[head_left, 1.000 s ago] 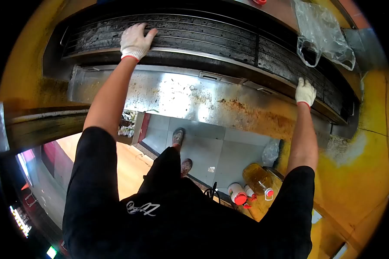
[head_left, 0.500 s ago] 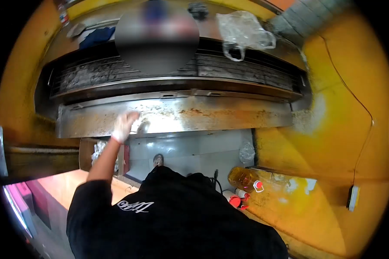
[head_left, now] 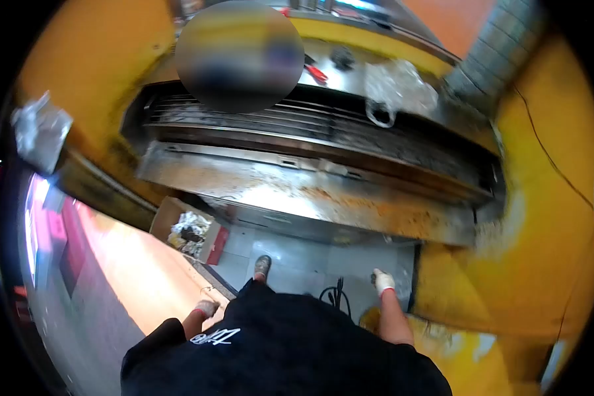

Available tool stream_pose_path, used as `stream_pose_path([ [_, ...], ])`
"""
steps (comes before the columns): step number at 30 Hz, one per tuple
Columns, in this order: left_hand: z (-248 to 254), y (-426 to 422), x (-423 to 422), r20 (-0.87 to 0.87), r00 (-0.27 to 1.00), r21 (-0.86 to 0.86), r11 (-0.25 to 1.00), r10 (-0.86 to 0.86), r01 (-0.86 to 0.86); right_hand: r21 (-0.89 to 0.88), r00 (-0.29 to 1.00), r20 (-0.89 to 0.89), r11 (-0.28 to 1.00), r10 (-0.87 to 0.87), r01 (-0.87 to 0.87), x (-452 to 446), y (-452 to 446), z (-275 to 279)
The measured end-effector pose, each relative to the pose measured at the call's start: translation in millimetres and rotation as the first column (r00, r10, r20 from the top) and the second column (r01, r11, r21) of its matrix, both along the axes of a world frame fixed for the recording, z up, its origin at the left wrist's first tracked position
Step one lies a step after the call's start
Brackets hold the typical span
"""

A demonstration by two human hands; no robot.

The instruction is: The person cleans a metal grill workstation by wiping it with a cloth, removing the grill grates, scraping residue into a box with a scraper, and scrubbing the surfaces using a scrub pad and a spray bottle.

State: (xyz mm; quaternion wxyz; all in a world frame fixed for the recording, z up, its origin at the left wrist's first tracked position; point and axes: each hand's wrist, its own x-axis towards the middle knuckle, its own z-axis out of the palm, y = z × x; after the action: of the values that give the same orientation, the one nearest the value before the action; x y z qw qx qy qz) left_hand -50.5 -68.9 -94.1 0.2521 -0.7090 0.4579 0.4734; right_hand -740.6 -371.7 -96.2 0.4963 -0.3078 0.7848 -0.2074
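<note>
My left hand (head_left: 208, 308), in a pale soiled glove, hangs low by my left side near the cardboard box (head_left: 212, 243). Motion blur hides how its fingers are set. Out over the floor on the right is my right hand (head_left: 382, 281), also gloved in white, with its fingers drawn together. A small dark patch shows at the fingertips, and I cannot make out whether it is a held thing or dirt. Ahead of me stands a long metal grill (head_left: 244, 122) with bars and a stained steel front shelf (head_left: 270, 188); neither hand touches it.
Crumpled waste lies in the box. A clear plastic bag (head_left: 402, 89) and a red-handled tool (head_left: 317, 72) rest behind the grill. A black cable (head_left: 336, 294) loops on the tiled floor (head_left: 297, 254). Yellow walls stand on both sides, and a ribbed duct (head_left: 498, 56) is at upper right.
My left hand has left the grill's front shelf and dropped to my side. My right hand has come into view. The view has turned and shifted, showing more of the box and the left side.
</note>
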Motion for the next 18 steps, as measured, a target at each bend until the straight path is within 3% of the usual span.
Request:
stream_pose_path([
  [1, 6.6, -10.0, -4.6, 0.000, 0.980, -0.081, 0.976, 0.201, -0.200, -0.069, 0.984, 0.172, 0.996, -0.045, 0.058, 2.3, -23.9, 18.0],
  [3, 49.5, -31.9, -20.4, -0.234, 0.765, -0.280, 0.712, 0.600, -0.644, -0.041, 0.982, -0.102, 0.986, 0.159, -0.164, -13.0, -70.5, -17.6],
  [5, 95.7, -56.6, -33.9, -0.224, 0.812, -0.405, 0.706, 0.539, -0.581, 0.116, 0.806, -0.456, 0.923, 0.378, -0.367, -32.4, -114.1, -80.1],
  [7, 115.3, -52.1, -45.1, -0.215, 0.808, -0.414, 0.698, 0.548, -0.584, 0.180, 0.726, -0.463, 0.856, 0.508, -0.485, 1.3, -99.8, -32.1],
  [8, 107.0, -48.9, -43.7, -0.282, 0.781, -0.435, 0.651, 0.557, -0.621, 0.086, 0.696, -0.445, 0.800, 0.564, -0.594, 6.4, -95.7, -60.4],
  [9, 100.5, -42.2, -42.4, -0.284, 0.777, -0.433, 0.648, 0.561, -0.626, 0.084, 0.747, -0.357, 0.816, 0.561, -0.572, 18.9, -91.2, -88.8],
  [10, 93.8, -35.4, -41.5, -0.229, 0.803, -0.378, 0.710, 0.550, -0.594, 0.084, 0.792, -0.269, 0.833, 0.548, -0.548, 38.1, -82.0, -104.8],
  [11, 80.8, -30.8, -36.3, -0.177, 0.830, -0.319, 0.767, 0.530, -0.557, 0.169, 0.565, -0.290, 0.622, 0.772, -0.764, 69.0, -64.6, -57.4],
  [12, 27.5, -9.8, -20.8, -0.078, 0.930, -0.337, 0.868, 0.360, -0.364, 0.087, 0.601, -0.210, 0.627, 0.771, -0.774, 93.6, -38.3, -38.2],
  [13, 27.6, -0.4, -18.3, 0.086, 0.983, -0.282, 0.942, -0.161, 0.179, 0.120, 0.735, -0.076, 0.738, 0.674, -0.664, 118.0, -10.6, -15.4],
  [14, -12.8, 12.2, -8.0, 0.139, 0.937, -0.192, 0.919, -0.322, 0.344, 0.117, 0.646, -0.076, 0.650, 0.760, -0.751, 133.4, 12.2, 2.1],
  [15, -24.9, 30.9, 2.2, 0.076, 0.940, -0.162, 0.926, -0.332, 0.340, 0.067, 0.510, -0.172, 0.527, 0.843, -0.847, 144.5, 33.8, 15.6],
  [16, -23.4, 49.8, 12.7, -0.006, 0.975, -0.122, 0.968, -0.220, 0.218, 0.090, 0.243, -0.295, 0.280, 0.924, -0.956, 138.0, 43.4, -18.5],
  [17, -24.3, 64.4, 22.1, -0.052, 0.987, -0.087, 0.985, -0.151, 0.146, 0.234, 0.625, -0.031, 0.614, 0.780, -0.754, 152.5, 65.2, 11.7],
  [18, -25.8, 73.7, 32.5, -0.083, 0.991, -0.063, 0.993, -0.108, 0.103, 0.263, 0.522, -0.073, 0.521, 0.850, -0.812, 148.3, 75.4, -9.1],
])
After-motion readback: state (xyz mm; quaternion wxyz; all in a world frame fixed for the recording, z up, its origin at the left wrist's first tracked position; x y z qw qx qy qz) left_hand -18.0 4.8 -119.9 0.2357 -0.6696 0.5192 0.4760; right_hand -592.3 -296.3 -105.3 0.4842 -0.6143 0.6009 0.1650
